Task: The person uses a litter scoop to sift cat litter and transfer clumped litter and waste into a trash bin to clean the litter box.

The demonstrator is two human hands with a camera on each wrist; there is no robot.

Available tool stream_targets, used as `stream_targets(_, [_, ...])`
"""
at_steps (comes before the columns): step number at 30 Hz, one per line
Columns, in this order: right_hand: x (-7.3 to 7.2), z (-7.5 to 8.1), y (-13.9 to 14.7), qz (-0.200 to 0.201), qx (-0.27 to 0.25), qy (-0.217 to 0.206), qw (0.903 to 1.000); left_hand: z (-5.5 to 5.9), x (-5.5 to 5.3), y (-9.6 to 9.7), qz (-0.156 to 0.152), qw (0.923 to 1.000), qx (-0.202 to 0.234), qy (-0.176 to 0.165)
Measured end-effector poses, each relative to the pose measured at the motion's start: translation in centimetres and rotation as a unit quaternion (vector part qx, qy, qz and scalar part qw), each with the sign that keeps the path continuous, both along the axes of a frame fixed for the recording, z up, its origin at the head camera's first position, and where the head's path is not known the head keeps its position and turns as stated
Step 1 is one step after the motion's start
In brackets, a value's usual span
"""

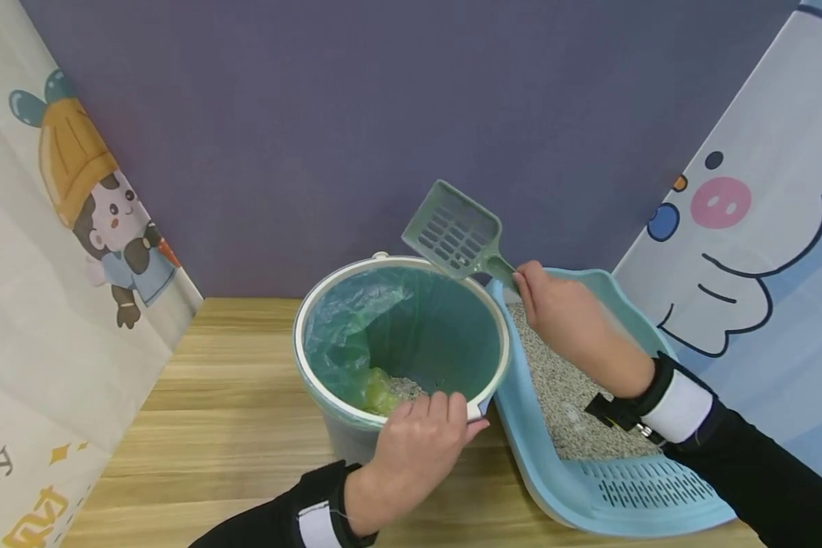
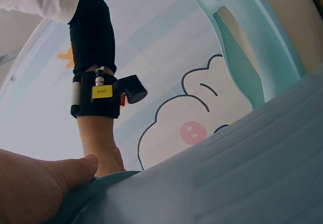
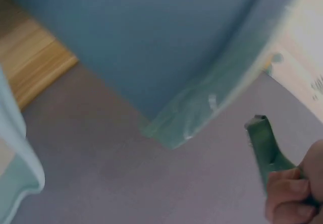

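Note:
A green slotted litter scoop [image 1: 452, 204] is held by its handle in my right hand [image 1: 578, 323]. Its head tilts over the far right rim of a trash bin [image 1: 300, 335], and no litter shows on it. A green plastic bag [image 1: 339, 327] lines the bin. Down inside lie grey litter [image 1: 406, 388] and a yellow-green crumpled thing [image 1: 378, 392], partly hidden by the near rim. My left hand [image 1: 425, 449] grips that near rim, fingers over the edge; in the left wrist view its thumb [image 2: 75, 172] lies along the bin's outer side.
Right of the bin stands a blue litter tray [image 1: 555, 495] filled with grey litter [image 1: 555, 380], slotted at its near end. Both stand on a wooden table [image 1: 246, 426]. Behind rises a dark purple-grey wall [image 1: 301, 137]; printed cartoon sheets hang at both sides.

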State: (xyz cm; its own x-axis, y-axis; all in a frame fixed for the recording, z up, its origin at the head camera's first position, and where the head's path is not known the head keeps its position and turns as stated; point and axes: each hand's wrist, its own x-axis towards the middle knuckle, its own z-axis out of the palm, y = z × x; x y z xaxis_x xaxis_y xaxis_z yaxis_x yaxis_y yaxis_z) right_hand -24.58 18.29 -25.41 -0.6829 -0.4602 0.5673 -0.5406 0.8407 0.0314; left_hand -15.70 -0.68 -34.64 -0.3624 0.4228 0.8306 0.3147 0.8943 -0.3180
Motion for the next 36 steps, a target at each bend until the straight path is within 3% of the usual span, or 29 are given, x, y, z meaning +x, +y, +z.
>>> stream_targets(2, [-0.2, -0.7, 0.1, 0.035, 0.043, 0.092, 0.9942, -0.1, 0.0, 0.0, 0.003, 1.0, 0.0, 0.003])
stream_targets(3, [-0.4, -1.0, 0.1, 0.052, 0.063, 0.139, 0.9869, -0.1, 0.0, 0.0, 0.003, 1.0, -0.001, 0.007])
stream_targets(7, [-1.1, -1.9, 0.4, 0.104, 0.142, 0.283, 0.9426, -0.1, -0.1, 0.1, 0.0, 0.9999, -0.001, 0.014])
stream_targets(11, [-1.6, -2.0, 0.4, 0.135, 0.186, 0.368, 0.9012, 0.0, 0.0, 0.1, 0.0, 1.0, -0.002, 0.004])
stream_targets(15, [-1.8, -1.8, 0.4, 0.15, 0.195, 0.422, 0.8727, 0.1, 0.1, 0.1, 0.001, 1.0, -0.004, -0.003])
stream_targets(19, [-2.1, -1.8, 0.4, 0.161, 0.184, 0.452, 0.8577, 0.1, 0.1, 0.0, 0.0, 1.0, -0.006, -0.006])
stream_targets(24, [-2.6, -2.0, 0.8, 0.179, 0.171, 0.459, 0.8532, 0.2, 0.0, 0.0, -0.01, 0.9999, -0.001, 0.003])
stream_targets(30, [-3.0, -2.8, 1.1, 0.256, 0.187, 0.451, 0.8345, 0.1, -0.1, 0.0, -0.012, 0.9999, -0.003, 0.01])
stream_targets(36, [-2.8, -3.1, 1.0, 0.257, 0.16, 0.454, 0.8379, 0.1, 0.0, 0.0, -0.009, 0.9999, -0.004, 0.01])
